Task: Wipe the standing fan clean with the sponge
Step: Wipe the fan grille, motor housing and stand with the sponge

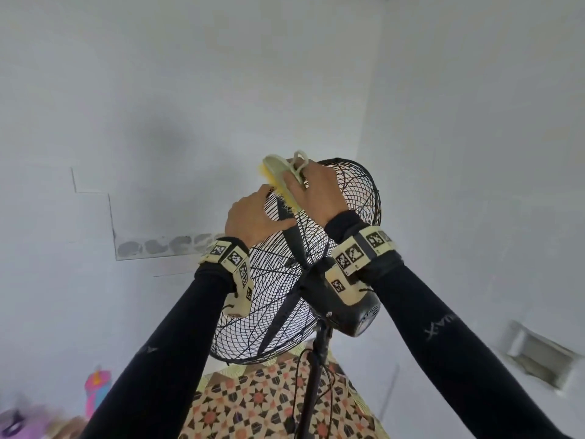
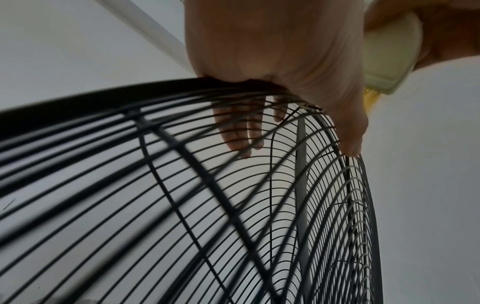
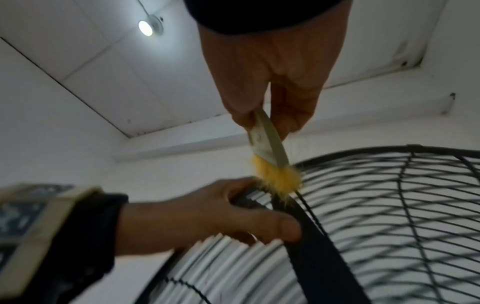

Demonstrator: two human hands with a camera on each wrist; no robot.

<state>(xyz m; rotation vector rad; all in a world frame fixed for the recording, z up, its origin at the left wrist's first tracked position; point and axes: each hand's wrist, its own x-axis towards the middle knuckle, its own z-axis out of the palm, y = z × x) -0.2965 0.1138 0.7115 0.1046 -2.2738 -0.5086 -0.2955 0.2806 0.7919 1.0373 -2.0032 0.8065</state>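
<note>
Dim even light, ceiling lamp (image 3: 145,27) glaring, wrist views motion-blurred, wide-angle edge distortion

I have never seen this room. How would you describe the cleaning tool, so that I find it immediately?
Find the black standing fan in front of the white wall, then follow its wire cage up to the top rim, where both hands meet. The right hand holds the brush there: a pale cream plastic back with yellow bristles pressed against the rim, the only bright colour among the black wires.

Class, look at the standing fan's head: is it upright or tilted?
Tilted. In the head view the fan's wire guard leans away from its vertical pole, with the motor housing lower than the guard's top.
</note>
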